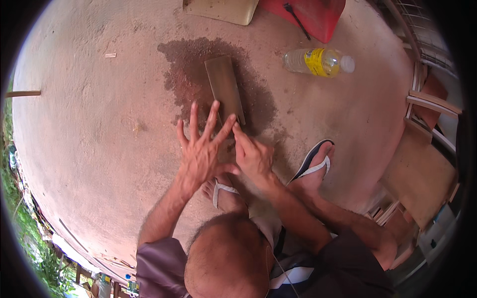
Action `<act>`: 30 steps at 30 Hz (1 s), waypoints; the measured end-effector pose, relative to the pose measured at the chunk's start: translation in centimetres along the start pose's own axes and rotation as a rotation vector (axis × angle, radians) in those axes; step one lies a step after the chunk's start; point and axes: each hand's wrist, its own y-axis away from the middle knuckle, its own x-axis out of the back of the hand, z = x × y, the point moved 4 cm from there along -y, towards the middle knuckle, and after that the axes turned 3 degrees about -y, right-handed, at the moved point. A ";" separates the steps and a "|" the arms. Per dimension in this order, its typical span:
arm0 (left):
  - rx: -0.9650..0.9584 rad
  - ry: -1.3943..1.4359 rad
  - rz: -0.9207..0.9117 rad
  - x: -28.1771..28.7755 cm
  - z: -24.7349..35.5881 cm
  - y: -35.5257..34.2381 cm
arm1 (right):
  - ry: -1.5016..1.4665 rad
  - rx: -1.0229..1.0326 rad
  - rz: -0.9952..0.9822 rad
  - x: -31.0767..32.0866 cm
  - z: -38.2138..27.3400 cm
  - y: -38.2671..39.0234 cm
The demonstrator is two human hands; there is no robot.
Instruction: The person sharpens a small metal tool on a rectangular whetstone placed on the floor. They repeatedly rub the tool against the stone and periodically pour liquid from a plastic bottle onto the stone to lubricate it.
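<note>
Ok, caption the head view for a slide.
Left hand and right hand press at the near end of a wet flat stone.

- Stone (224,87) beyond the fingers: olive-brown, plain.
- Wet patch (186,74) around it: dark reddish brown on pale pinkish floor (89,129).
- Bottle (318,62), right of the hands: clear, yellow label, white cap.
- Sandals (313,159) below the hands: white straps, dark blue sole.

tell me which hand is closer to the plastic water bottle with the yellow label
Right. The right hand lies at the near end of the sharpening stone, on the plastic bottle's side; the left hand is spread further left, farther from it.
</note>
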 end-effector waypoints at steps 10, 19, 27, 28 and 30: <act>0.001 -0.055 0.135 2.7 -1.8 -3.2 | -0.014 0.045 0.033 -0.9 -0.7 -7.7; 0.047 -0.057 0.257 4.5 -3.6 -6.8 | -0.010 0.114 0.030 -0.7 -1.3 -12.6; 0.052 0.039 0.040 -0.8 1.5 0.8 | 0.008 0.099 0.053 0.5 0.1 -1.7; 0.083 0.017 0.040 0.7 0.9 -1.1 | 0.027 0.076 0.007 0.2 -0.2 -4.2; 0.108 -0.057 0.220 4.0 -2.3 -6.3 | -0.004 0.068 -0.001 -0.2 -2.0 -12.0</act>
